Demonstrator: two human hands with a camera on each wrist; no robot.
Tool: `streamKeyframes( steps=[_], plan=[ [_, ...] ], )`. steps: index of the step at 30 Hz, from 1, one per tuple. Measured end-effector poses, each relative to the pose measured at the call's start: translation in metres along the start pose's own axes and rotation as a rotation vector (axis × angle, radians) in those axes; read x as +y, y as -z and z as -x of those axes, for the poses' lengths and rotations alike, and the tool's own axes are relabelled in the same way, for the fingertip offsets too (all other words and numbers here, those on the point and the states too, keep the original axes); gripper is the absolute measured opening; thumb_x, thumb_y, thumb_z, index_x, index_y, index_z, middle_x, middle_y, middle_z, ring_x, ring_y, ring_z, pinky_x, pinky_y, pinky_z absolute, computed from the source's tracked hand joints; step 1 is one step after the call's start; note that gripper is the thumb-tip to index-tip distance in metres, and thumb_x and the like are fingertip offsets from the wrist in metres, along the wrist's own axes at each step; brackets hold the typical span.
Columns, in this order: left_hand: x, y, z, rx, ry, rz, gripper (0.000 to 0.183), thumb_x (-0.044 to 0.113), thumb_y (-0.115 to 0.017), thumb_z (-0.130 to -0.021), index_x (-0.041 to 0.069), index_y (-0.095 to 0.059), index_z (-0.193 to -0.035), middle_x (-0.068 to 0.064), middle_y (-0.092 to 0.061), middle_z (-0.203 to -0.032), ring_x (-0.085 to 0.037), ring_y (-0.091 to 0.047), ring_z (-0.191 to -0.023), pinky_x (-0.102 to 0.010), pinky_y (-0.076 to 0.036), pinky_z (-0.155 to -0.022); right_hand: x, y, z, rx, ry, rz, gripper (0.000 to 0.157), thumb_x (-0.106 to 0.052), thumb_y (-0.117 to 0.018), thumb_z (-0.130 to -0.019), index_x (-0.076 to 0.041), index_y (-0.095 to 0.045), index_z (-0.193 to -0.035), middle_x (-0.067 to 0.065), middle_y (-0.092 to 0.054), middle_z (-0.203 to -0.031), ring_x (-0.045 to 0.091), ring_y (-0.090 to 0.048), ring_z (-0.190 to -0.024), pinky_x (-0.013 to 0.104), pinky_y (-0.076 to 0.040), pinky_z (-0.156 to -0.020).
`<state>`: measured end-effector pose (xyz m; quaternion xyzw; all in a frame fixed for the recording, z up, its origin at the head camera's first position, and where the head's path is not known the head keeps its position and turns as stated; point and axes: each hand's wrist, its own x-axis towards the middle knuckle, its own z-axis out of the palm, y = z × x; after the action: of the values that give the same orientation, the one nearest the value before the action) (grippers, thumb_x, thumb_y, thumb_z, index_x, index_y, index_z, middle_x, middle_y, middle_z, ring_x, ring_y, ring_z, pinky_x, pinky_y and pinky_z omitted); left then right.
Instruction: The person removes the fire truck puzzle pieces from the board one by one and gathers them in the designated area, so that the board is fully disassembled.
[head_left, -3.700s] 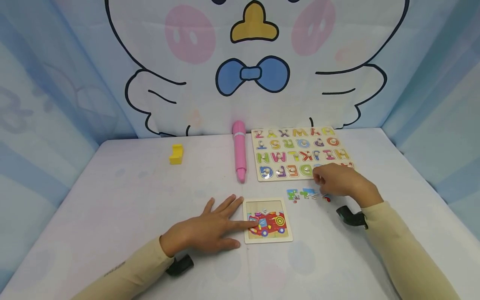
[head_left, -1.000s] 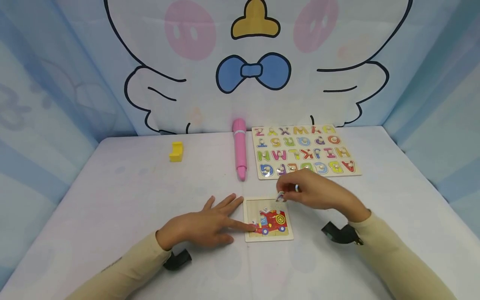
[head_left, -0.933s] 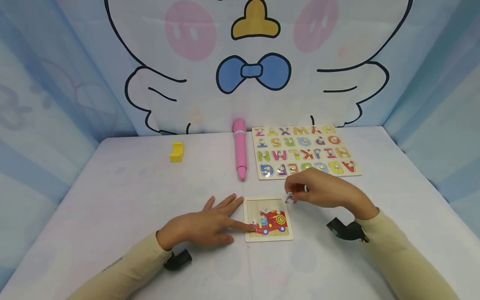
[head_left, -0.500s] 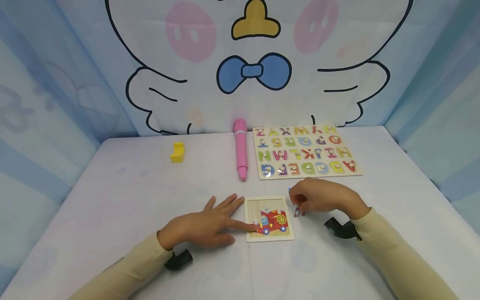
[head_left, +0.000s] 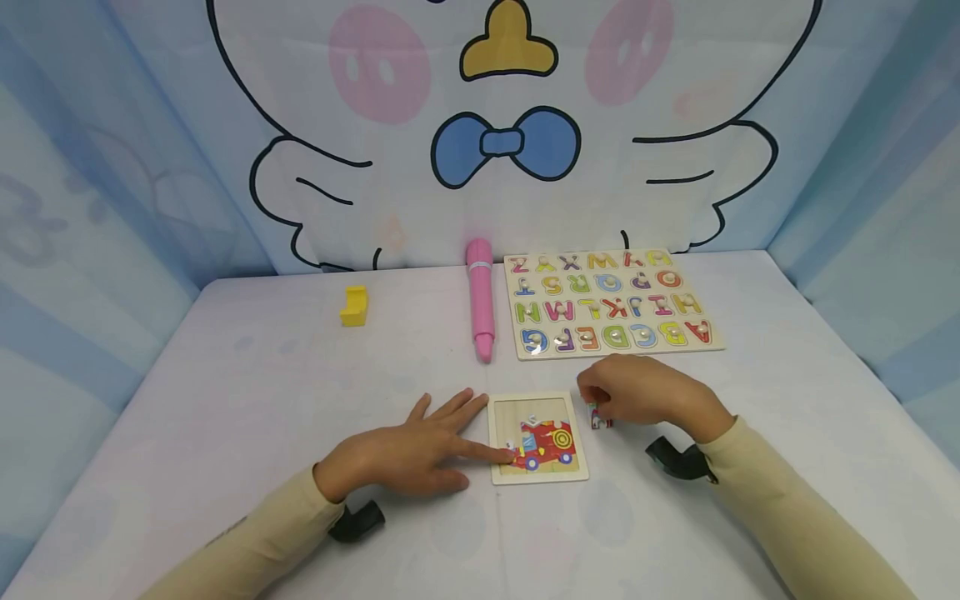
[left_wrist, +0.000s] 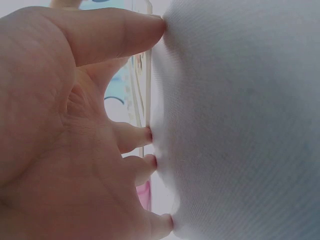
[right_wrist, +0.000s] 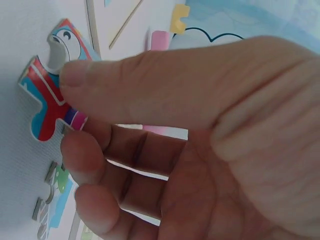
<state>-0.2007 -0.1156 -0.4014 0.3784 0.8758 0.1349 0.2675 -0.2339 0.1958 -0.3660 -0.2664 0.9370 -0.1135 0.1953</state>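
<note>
In the head view my left hand (head_left: 401, 458) lies spread on the table, its index fingertip on the lower left of a small wooden jigsaw tray (head_left: 582, 442). Inside the tray, joined pieces form a red vehicle picture (head_left: 543, 442), with bare wood above and at its left. Just right of the tray, my right hand (head_left: 641, 390) pinches a jigsaw piece (right_wrist: 47, 107), red and blue with part of a cartoon face, close over the table. More jigsaw pieces (right_wrist: 60, 180) lie below my fingers in the right wrist view; my right hand hides them in the head view.
An alphabet peg board (head_left: 611, 304) lies at the back right, behind my right hand. Beside it is a thick pink pen (head_left: 482, 304). A small yellow block (head_left: 354, 307) stands at the back left. A printed curtain (head_left: 405, 217) closes off the table's rear.
My right hand moves from the loose pieces to over the tray's top right corner, then back to the tray's right side with a piece. A piece at the picture's left no longer shows.
</note>
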Motion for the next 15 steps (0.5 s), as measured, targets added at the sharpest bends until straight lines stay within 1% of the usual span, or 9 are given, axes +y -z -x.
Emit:
streamKeyframes(
  steps=[6, 15],
  plan=[
    [-0.0008, -0.0008, -0.0003, 0.006, -0.005, 0.001, 0.055, 0.027, -0.067, -0.099, 0.052, -0.052, -0.145, -0.006, -0.007, -0.172, -0.028, 0.006, -0.157, -0.068, 0.002, -0.118, -0.0025, -0.0028, -0.0007, 0.03, -0.015, 0.067, 0.022, -0.009, -0.077, -0.09, -0.015, -0.059, -0.08, -0.004, -0.051, -0.071, 0.012, -0.05, -0.068, 0.029, -0.041, -0.062],
    [-0.0012, -0.0012, -0.0005, 0.006, -0.006, -0.002, 0.055, 0.027, -0.068, -0.099, 0.053, -0.051, -0.145, -0.006, -0.008, -0.172, -0.028, 0.005, -0.157, -0.069, 0.001, -0.118, -0.0026, -0.0058, -0.0027, 0.032, -0.024, 0.085, 0.024, -0.011, -0.078, -0.09, -0.016, -0.057, -0.078, -0.004, -0.05, -0.069, 0.012, -0.049, -0.066, 0.028, -0.04, -0.061]
  ],
)
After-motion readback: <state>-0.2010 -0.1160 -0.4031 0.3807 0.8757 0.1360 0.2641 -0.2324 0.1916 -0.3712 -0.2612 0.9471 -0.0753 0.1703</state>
